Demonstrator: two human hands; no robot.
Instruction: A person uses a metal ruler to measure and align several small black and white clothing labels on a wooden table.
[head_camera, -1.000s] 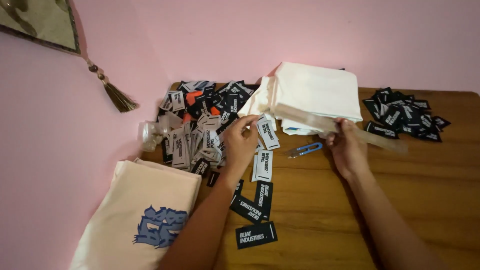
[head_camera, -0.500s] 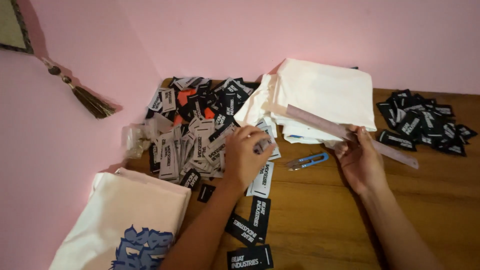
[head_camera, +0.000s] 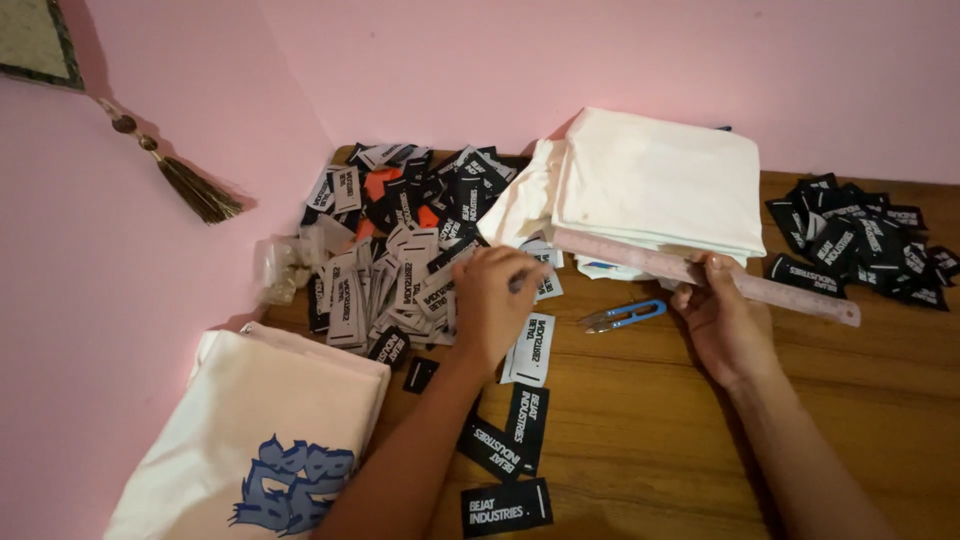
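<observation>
The left hand sits at the centre of the frame, palm down, its grip curled shut on a small item among the woven labels, though what it pinches is mostly hidden by the fingers. The label heap spreads up and to the left of that hand, touching it, so the left hand is clearly the nearer one to the pile; loose black labels lie just below it toward the bottom of the frame. The right hand, right of centre, closes its grip on the long pale ruler, thumb on top. The ruler's long axis runs from upper left to lower right, one end tucked against the stack of folded white cloth at the top centre, the other reaching toward a second pile of black labels at the right edge. Blue thread snips lie on the wooden tabletop between the two hands. Both forearms rise from the bottom edge, angled inward
</observation>
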